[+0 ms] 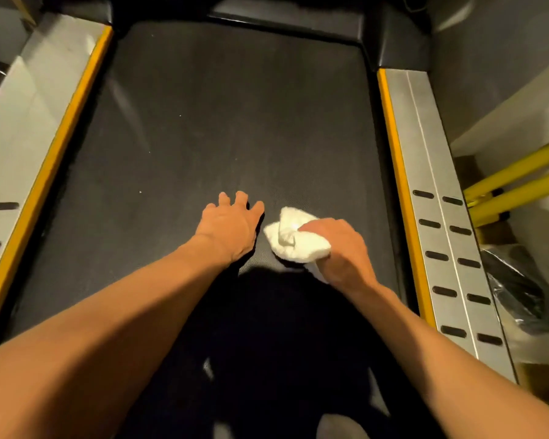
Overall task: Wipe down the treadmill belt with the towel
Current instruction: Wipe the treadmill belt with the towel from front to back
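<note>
The dark grey treadmill belt (222,122) fills the middle of the view, with a few pale specks on it. A bunched white towel (290,239) lies on the belt right of centre. My right hand (339,248) grips the towel from the right, fingers curled round it. Just left of the towel, my left hand (230,224) rests on the belt with its fingers spread and holds nothing. A dark shadow covers the belt below both hands.
Silver side rails with yellow edging run along the belt, the left rail (29,137) and the right rail (438,201) with dark oval slots. A black motor cover (298,20) closes the far end. Yellow bars (517,182) and black plastic wrap (514,286) lie to the right.
</note>
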The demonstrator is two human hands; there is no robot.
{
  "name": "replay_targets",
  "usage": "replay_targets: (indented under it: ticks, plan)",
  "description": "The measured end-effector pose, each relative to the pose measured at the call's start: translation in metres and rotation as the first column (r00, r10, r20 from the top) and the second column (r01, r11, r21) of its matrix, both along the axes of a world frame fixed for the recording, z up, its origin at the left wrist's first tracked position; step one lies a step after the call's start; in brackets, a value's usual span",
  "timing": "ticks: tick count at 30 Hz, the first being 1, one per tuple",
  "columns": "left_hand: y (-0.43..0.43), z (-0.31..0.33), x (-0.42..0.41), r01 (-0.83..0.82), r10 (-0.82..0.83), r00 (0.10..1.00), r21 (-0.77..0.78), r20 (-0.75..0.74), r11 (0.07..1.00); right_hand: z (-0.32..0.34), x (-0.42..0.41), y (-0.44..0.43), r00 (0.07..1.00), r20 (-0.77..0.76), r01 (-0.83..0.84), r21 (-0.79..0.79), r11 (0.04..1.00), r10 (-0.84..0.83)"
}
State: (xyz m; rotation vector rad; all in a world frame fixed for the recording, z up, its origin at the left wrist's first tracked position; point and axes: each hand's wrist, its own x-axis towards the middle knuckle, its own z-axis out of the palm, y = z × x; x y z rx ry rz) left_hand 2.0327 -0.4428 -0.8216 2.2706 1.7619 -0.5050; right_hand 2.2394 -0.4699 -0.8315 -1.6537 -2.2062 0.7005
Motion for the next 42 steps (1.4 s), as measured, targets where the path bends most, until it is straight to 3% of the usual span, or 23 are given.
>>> replay_targets:
  ticks: [2, 5, 7, 9, 12, 15, 18, 20, 24, 26, 30, 34, 36, 40, 42]
  plan:
    - [0.0, -0.003, 0.003, 0.012, -0.012, 1.0, 0.023, 0.022, 1.0, 0.0, 0.018, 0.027, 0.978, 0.082, 0.186, 0.075, 0.98, -0.192]
    - [-0.001, -0.005, 0.005, 0.019, -0.019, 0.998, 0.002, 0.058, 1.0, 0.0, 0.028, 0.045, 0.926, 0.082, 0.359, 0.119, 0.926, -0.37]
    - [0.001, -0.005, 0.008, 0.018, -0.017, 0.998, -0.008, 0.064, 1.0, -0.006, 0.015, 0.034, 0.945, 0.066, 0.317, 0.048, 0.947, -0.32]
    - [0.002, -0.004, 0.012, 0.012, -0.011, 0.998, -0.014, 0.068, 1.0, -0.003, -0.01, 0.009, 0.987, -0.016, 0.159, -0.018, 0.987, -0.159]
    - [0.002, -0.005, 0.018, 0.01, -0.008, 0.999, -0.055, 0.05, 0.998, -0.005, -0.018, -0.013, 0.997, -0.073, 0.017, 0.176, 0.984, -0.004]
    - [0.003, -0.007, 0.022, 0.016, -0.015, 0.999, -0.02, 0.048, 1.0, 0.004, 0.012, 0.029, 0.944, 0.073, 0.313, 0.116, 0.943, -0.322]
    - [0.005, -0.01, 0.023, 0.035, -0.034, 0.994, -0.016, 0.103, 0.999, 0.004, 0.04, 0.058, 0.89, 0.099, 0.435, 0.111, 0.894, -0.446]
    - [0.007, -0.01, 0.025, 0.042, -0.039, 0.991, -0.024, 0.125, 0.999, -0.001, 0.036, 0.051, 0.905, 0.091, 0.41, 0.066, 0.91, -0.415]
    - [0.013, -0.008, 0.032, 0.021, -0.009, 0.992, -0.086, 0.129, 0.996, -0.013, 0.002, -0.004, 0.995, 0.016, 0.1, 0.119, 0.988, -0.102]
    - [0.013, -0.01, 0.035, 0.023, -0.011, 0.994, -0.105, 0.11, 0.994, -0.018, 0.002, -0.023, 0.999, -0.037, 0.039, 0.123, 0.992, -0.035]
    - [0.009, -0.013, 0.035, 0.035, -0.028, 0.997, -0.089, 0.077, 0.995, 0.001, 0.036, 0.017, 0.939, -0.069, 0.343, 0.115, 0.932, -0.337]
    - [0.01, -0.01, 0.037, 0.049, -0.043, 0.997, -0.077, 0.069, 0.996, 0.012, 0.055, 0.047, 0.908, -0.014, 0.418, 0.073, 0.906, -0.418]
    - [0.012, -0.008, 0.039, 0.035, -0.03, 0.998, -0.091, 0.063, 0.995, 0.006, 0.049, 0.033, 0.901, -0.005, 0.433, -0.03, 0.901, -0.433]
    - [0.013, -0.008, 0.039, 0.019, -0.011, 0.998, -0.125, 0.061, 0.992, -0.024, 0.038, -0.003, 0.985, 0.174, 0.034, -0.079, 0.996, -0.02]
    - [0.012, -0.009, 0.038, 0.021, -0.013, 0.998, -0.119, 0.067, 0.993, -0.022, 0.056, -0.001, 0.977, 0.213, 0.018, 0.04, 0.999, -0.026]
